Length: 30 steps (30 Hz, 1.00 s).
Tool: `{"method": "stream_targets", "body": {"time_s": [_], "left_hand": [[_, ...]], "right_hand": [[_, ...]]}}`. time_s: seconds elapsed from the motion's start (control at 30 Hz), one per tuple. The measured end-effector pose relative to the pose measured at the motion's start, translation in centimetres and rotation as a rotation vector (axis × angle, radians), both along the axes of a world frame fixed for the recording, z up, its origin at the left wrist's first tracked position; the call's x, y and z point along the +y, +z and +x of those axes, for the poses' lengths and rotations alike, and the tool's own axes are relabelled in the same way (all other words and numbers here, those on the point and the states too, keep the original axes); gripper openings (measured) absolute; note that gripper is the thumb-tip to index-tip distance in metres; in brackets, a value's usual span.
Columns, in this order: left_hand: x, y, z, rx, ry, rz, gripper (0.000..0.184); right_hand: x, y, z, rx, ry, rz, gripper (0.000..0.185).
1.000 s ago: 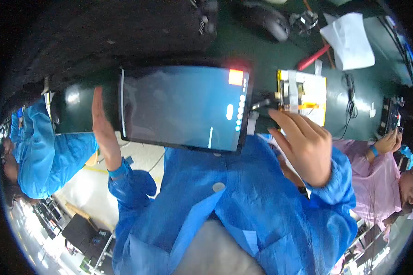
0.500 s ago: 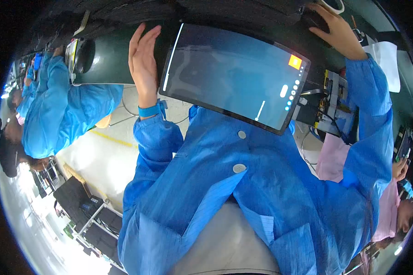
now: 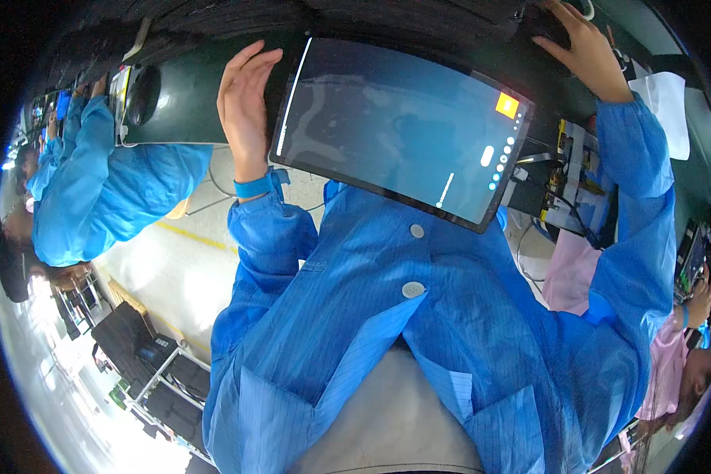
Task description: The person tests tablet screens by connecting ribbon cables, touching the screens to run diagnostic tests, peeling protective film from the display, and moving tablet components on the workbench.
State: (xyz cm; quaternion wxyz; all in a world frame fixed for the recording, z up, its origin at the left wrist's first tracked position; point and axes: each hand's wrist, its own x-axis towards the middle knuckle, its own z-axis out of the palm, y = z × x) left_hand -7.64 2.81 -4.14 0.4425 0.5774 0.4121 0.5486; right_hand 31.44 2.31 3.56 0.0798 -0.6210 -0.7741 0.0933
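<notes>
A tablet (image 3: 395, 126) with a lit screen stands tilted in front of my blue coat, an orange block near its right end. Beside its left edge is my left hand (image 3: 245, 110), fingers raised, loosely curled and apart, holding nothing. At the upper right, my right hand (image 3: 588, 55) is around a dark computer mouse (image 3: 541, 28), thumb on the near side and fingers at the far side; the mouse is dim and partly covered. Cables run from the tablet's right edge toward an opened device (image 3: 577, 174) with yellow edges, partly behind my right sleeve.
White paper (image 3: 662, 114) lies on the dark green table (image 3: 189, 103) at the right. Another dark mouse (image 3: 144, 95) is at the far left, near a co-worker in blue (image 3: 110, 189). A co-worker in pink (image 3: 663, 367) is at the right edge. Black chairs stand lower left.
My right hand has moved from beside the opened device up and away to the mouse. My left hand and the tablet appear higher in view, and the tablet is more slanted.
</notes>
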Motion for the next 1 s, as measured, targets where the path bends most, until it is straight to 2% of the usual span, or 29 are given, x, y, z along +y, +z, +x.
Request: {"method": "stream_targets", "body": {"time_s": [0.07, 0.17, 0.27, 0.37, 0.4, 0.43, 0.47, 0.5, 0.53, 0.6, 0.63, 0.67, 0.73, 0.8, 0.9, 1.0], "left_hand": [[0.0, -0.2, -0.2, 0.013, -0.012, 0.020, 0.053], [-0.1, -0.6, -0.1, -0.010, -0.028, 0.022, 0.054], [0.0, -1.2, -0.4, -0.043, -0.033, 0.026, 0.054], [-0.6, -1.1, 0.1, -0.022, -0.010, 0.048, 0.051], [-0.9, -0.8, 0.3, 0.019, -0.009, 0.083, 0.050], [-1.2, -0.3, 0.6, 0.056, -0.012, 0.118, 0.049], [-1.6, 0.9, 0.7, 0.274, -0.001, 0.221, 0.044], [-2.7, 2.9, 1.5, 0.474, -0.103, 0.361, 0.038], [-3.9, 5.1, 2.4, 0.668, -0.211, 0.505, 0.033], [-6.7, 6.4, 5.8, 0.710, -0.436, 0.718, 0.031], [-8.1, 6.7, 7.5, 0.745, -0.552, 0.740, 0.031], [-9.3, 6.1, 8.6, 0.772, -0.586, 0.798, 0.028], [-10.0, 4.7, 9.9, 0.811, -0.653, 0.792, 0.032], [-10.1, 3.6, 10.1, 0.840, -0.703, 0.765, 0.034], [-10.0, 4.7, 10.1, 0.798, -0.663, 0.678, 0.035], [-9.0, 5.4, 11.5, 0.826, -0.524, 0.642, 0.050]], "right_hand": [[0.2, 0.0, 0.3, -0.013, 0.001, -0.028, 0.052], [-0.3, -1.3, 0.9, -0.067, 0.029, 0.133, 0.052], [1.5, -6.9, 4.8, -0.110, 0.127, 0.259, 0.059], [1.3, -7.5, 6.1, -0.140, 0.148, 0.253, 0.068], [0.9, -7.7, 5.6, -0.124, 0.052, 0.184, 0.065], [0.8, -7.3, 5.5, -0.118, 0.098, 0.221, 0.064], [0.6, -6.5, 5.6, -0.117, 0.139, 0.246, 0.063], [0.0, -5.6, 5.1, -0.116, 0.175, 0.262, 0.062], [-0.5, -4.3, 4.4, -0.128, 0.250, 0.411, 0.054], [-4.1, 2.2, 0.1, -0.037, 0.144, 0.220, 0.056], [-5.5, 4.0, -1.0, 0.009, 0.092, 0.132, 0.058], [-6.0, 1.1, 1.8, -0.049, 0.190, 0.427, 0.036], [-9.7, 2.6, 0.0, 0.066, 0.104, 0.333, 0.021], [-13.0, 3.6, -1.7, 0.126, 0.047, 0.279, 0.013], [-16.3, 1.1, -2.5, 0.046, 0.032, 0.273, 0.015], [-17.6, -2.2, -3.5, 0.031, 0.032, 0.237, 0.018]]}}
